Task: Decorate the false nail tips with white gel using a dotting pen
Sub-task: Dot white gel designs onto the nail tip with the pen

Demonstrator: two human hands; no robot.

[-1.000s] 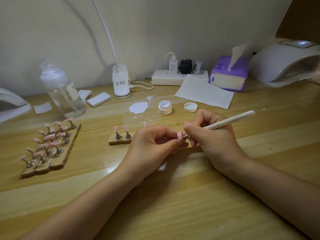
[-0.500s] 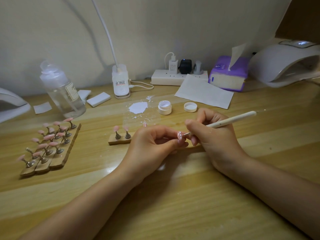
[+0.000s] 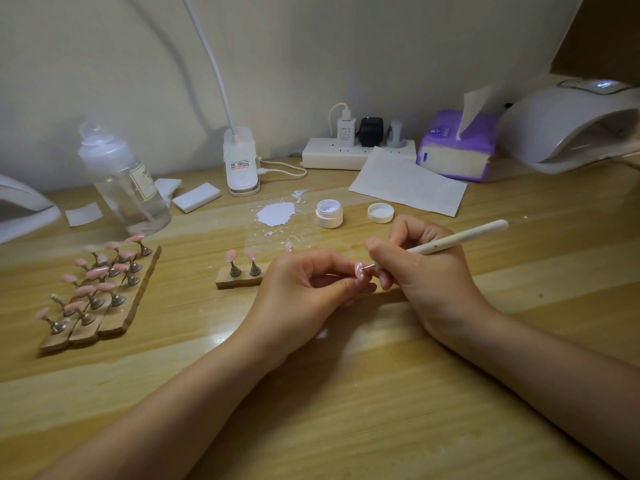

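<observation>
Head view, centre of frame. My left hand (image 3: 304,285) pinches one pink nail tip (image 3: 359,270) between thumb and fingertips, tip face turned up toward the camera. My right hand (image 3: 426,271) grips the dotting pen (image 3: 457,237) in a writing hold, fingers curled round the white barrel; its metal point sits at the right edge of the tip, touching or just short of it, I cannot tell which. Small white dots already show on the pink surface.

Step in hand, as I judge it: dotting white gel on this single tip, partway through its pattern.

Supplies: the open gel pot (image 3: 329,213) stands just above the hands in the frame, its lid (image 3: 380,213) beside it to the right. A white smear (image 3: 276,213) lies on the table to the pot's left. A small wooden holder (image 3: 239,280) with two pink tips stands left of my left hand. A larger rack of pink tips (image 3: 100,289) sits at middle left; at this size I cannot tell whether they are decorated.

Next move, my estimate: place the next dot with light contact, keeping the pinch steady. Reload at the pot if the point runs dry.
</observation>
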